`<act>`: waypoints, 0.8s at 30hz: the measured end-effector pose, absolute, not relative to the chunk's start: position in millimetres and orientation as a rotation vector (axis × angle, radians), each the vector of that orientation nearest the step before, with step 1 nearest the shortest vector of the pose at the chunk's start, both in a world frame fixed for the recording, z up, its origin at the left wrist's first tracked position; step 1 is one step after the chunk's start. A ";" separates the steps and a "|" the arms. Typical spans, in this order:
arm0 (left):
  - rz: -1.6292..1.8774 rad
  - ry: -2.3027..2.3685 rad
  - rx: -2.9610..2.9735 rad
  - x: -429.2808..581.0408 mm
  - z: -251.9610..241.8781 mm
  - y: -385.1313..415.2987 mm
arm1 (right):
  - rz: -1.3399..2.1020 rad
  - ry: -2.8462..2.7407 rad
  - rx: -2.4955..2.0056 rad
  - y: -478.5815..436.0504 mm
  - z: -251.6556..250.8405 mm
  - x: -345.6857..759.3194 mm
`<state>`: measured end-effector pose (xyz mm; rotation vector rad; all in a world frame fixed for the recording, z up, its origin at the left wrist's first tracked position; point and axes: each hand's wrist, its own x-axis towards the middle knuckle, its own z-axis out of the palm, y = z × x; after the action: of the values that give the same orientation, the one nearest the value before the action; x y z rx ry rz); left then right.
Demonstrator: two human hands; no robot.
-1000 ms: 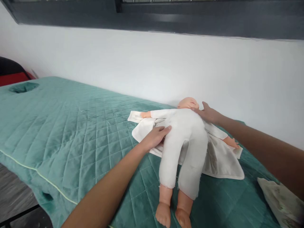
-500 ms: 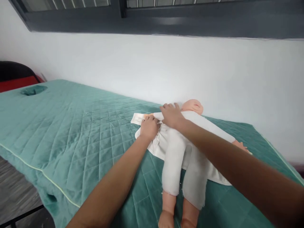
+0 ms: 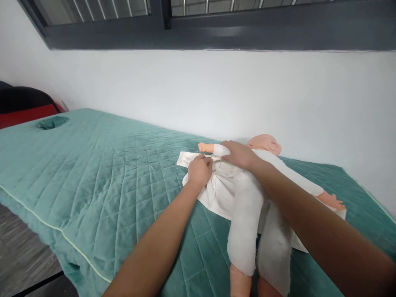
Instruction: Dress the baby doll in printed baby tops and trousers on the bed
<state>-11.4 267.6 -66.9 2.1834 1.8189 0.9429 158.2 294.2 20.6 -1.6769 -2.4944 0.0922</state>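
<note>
A baby doll with a white cloth body lies on a spread white garment, its legs toward me and its head by the wall. The doll's body leans to the right, and one small arm sticks out to the left above the garment's sleeve. My left hand is closed on the garment beside the doll's side, just below that sleeve. Wrapped over the doll's side and upper arm is my right hand; its fingertips are partly hidden. The other doll arm stretches out to the right.
A green quilted cover spreads over the bed, with a hole at the far left. The white wall runs along the back below a dark window frame. A black and red chair stands at the left.
The doll's left-side arm has come up off the sleeve and shows fully. The doll's body has tipped to the right under my right hand. The view has shifted slightly to the left.
</note>
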 end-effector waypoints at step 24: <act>1.348 1.637 1.788 -19.9 -68.0 268.7 | -0.212 -2.613 -1.863 261.6 6.9 160.4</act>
<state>-19.9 268.7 -68.0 1.7884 1.6372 1.3482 160.4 261.6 6.9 -1.8628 -2.6132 -0.2120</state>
